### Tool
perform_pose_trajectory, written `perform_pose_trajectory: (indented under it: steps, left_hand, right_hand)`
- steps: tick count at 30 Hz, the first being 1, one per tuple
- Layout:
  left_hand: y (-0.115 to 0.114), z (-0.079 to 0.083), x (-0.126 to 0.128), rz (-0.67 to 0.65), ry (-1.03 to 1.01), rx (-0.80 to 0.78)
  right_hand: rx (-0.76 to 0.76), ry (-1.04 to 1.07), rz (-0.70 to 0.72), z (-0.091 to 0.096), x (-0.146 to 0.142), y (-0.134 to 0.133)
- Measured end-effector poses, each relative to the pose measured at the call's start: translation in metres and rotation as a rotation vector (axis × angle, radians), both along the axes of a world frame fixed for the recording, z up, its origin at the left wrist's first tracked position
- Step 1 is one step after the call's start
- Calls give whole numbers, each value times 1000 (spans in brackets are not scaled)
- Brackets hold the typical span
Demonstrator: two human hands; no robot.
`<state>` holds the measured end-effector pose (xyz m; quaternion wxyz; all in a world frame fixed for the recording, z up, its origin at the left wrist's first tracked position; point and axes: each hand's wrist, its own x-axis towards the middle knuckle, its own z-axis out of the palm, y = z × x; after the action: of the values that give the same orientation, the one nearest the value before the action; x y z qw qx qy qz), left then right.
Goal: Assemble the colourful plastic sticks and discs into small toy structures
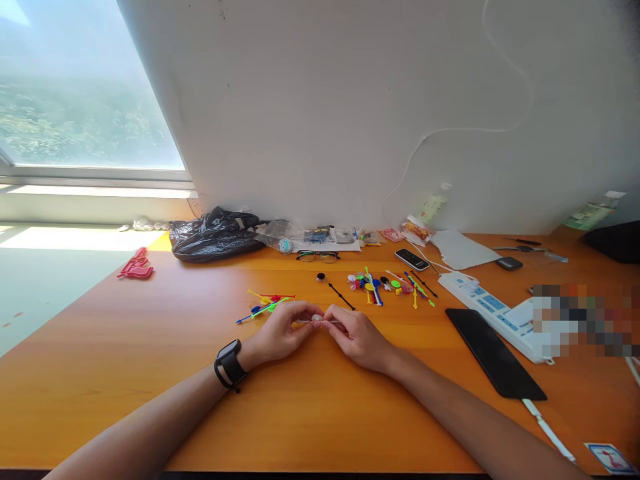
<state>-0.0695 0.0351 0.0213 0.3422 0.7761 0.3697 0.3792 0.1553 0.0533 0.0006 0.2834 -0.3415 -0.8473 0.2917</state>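
Observation:
My left hand (283, 330), with a black watch (231, 363) on its wrist, is closed in a pinch. It meets my right hand (361, 338), also pinched, above the table. Between the fingertips is a small white spinner (317, 319), a round knob with a thin white arrow running sideways through it. The fingers partly cover it. Just beyond my left hand lies a small pile of coloured plastic arrows and discs (270, 305). A black arrow (342, 297) and a black disc (321, 277) lie beyond my right hand. Farther right is a larger pile of coloured arrows and discs (370, 287).
A black plastic bag (215, 237), glasses (318, 256) and a clear bag (275, 235) lie along the wall. At left is a red toy gun (137, 265). To the right are a power strip (493, 310), a black phone (495, 350) and a small black-and-white device (412, 259).

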Motion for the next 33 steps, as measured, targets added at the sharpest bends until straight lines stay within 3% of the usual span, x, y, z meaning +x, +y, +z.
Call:
perform_pose_trajectory:
  steps: [5,11,19,25,33]
  left_hand:
    - [1,-3,0,-6,-2,20]
    - [-1,-8,1,82,-4,128]
    - [-2,-13,0,87,131,469]
    - [-7,-11,2,78,174,610]
    - [-10,-5,1,57,202,505]
  right_hand:
    - [6,13,12,-2,0,1]
    - [-17,42,-5,-8,1,3]
    - [27,58,-7,-10,0,3]
    - [150,65,0,-8,-1,1]
    - [444,9,34,-7,0,2]
